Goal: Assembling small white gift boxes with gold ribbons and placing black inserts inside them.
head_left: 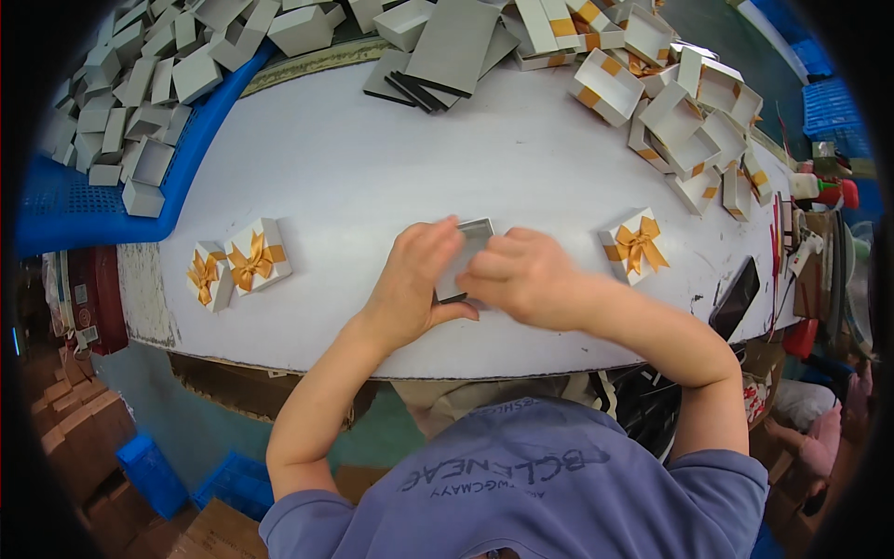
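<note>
In front of me a small open box with pale walls and a grey inside lies between my hands. My left hand is wrapped round its left side, thumb along the near edge, where a dark strip shows. Over the right side, my right hand has its fingers curled together, slightly blurred; whatever they pinch is hidden. Two white gift boxes with gold ribbon bows stand to the left, side by side. Another white gift box with a gold bow is to the right of my right hand.
A blue plastic crate heaped with small pale boxes is at the far left. Grey boards with dark edges are stacked at the back. Ribboned open boxes pile up at the far right. A phone lies near the right edge.
</note>
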A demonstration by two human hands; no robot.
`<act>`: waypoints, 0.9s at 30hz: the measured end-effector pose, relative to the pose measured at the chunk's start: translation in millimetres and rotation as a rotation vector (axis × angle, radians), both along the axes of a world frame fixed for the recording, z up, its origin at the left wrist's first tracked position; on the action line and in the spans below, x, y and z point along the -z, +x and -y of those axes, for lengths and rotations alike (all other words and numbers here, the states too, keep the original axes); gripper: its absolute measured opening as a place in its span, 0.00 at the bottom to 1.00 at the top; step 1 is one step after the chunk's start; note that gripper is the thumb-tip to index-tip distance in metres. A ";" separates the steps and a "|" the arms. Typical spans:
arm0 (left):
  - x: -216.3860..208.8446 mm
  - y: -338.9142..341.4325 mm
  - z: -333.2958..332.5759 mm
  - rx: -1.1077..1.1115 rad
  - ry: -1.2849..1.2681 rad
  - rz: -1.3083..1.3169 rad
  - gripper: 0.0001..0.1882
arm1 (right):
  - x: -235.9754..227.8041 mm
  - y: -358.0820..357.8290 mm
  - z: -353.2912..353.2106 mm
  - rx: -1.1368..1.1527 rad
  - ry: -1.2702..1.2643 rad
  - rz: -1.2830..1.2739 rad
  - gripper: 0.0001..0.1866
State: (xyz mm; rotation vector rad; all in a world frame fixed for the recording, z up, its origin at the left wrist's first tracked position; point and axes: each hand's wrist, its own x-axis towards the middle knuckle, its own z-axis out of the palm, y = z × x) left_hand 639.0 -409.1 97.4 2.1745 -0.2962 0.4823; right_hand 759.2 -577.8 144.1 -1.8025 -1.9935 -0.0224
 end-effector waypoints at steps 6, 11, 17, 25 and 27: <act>-39.9 -6.1 -17.8 0.031 0.589 -0.180 0.29 | -16.2 117.9 34.7 0.757 0.026 0.506 0.12; -25.8 8.4 -22.1 0.093 0.351 -0.190 0.34 | -27.7 85.5 19.6 0.703 0.169 -0.378 0.14; 4.4 26.7 -9.0 0.014 -0.347 -0.024 0.43 | 14.6 44.3 -21.4 0.547 -0.166 -1.225 0.14; -13.3 29.1 -1.0 -0.010 0.251 0.010 0.52 | 15.7 5.4 -19.5 0.541 0.171 -0.069 0.11; -23.0 25.9 -2.9 -0.068 0.405 -0.053 0.51 | 15.6 11.5 -22.0 0.490 0.138 -0.045 0.12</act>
